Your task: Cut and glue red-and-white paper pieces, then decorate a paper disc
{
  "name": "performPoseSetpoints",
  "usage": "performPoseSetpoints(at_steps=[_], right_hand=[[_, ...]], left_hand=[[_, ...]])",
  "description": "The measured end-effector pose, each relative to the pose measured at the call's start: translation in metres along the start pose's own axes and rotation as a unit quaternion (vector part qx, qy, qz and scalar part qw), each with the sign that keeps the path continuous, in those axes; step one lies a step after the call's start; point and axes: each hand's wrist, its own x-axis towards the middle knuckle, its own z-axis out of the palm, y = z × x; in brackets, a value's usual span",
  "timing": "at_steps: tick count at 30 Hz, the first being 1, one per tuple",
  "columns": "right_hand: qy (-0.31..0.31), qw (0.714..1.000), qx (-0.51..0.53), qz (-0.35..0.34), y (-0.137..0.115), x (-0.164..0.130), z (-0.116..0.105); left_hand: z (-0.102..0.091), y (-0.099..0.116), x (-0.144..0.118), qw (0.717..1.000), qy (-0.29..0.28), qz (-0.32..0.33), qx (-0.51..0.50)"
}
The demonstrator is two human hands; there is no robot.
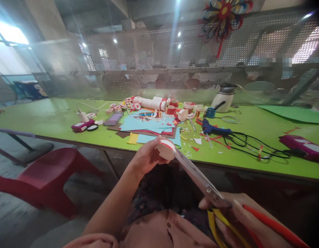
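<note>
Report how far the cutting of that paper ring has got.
Done: several red and white paper rings already stand on the green table, with paper scraps around them. In hand: the left hand holds a white ring with a red band; the right hand has the scissors at its edge. Left: coloured paper sheets lie uncut.

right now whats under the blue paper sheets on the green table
Under the blue sheets a red sheet, a brown one and a yellow one stick out; anything further beneath is covered.
</note>
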Motion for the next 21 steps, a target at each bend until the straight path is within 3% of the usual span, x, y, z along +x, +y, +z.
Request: performPoseSetpoints(at_steps=[4,11,21], right_hand=[[-0.038,0.999,-0.002,-0.025,0.004,0.006,0.003],[0.014,0.997,-0.030,-0.074,-0.010,0.003,0.020],[0.020,0.998,-0.047,-0.039,-0.017,0.002,0.021]], left_hand=[[0.004,0.000,-0.001,1.000,0.010,0.009,-0.001],[0.003,-0.004,0.000,0.999,0.026,0.019,0.011],[-0.003,-0.008,0.000,1.000,-0.004,0.013,0.008]])
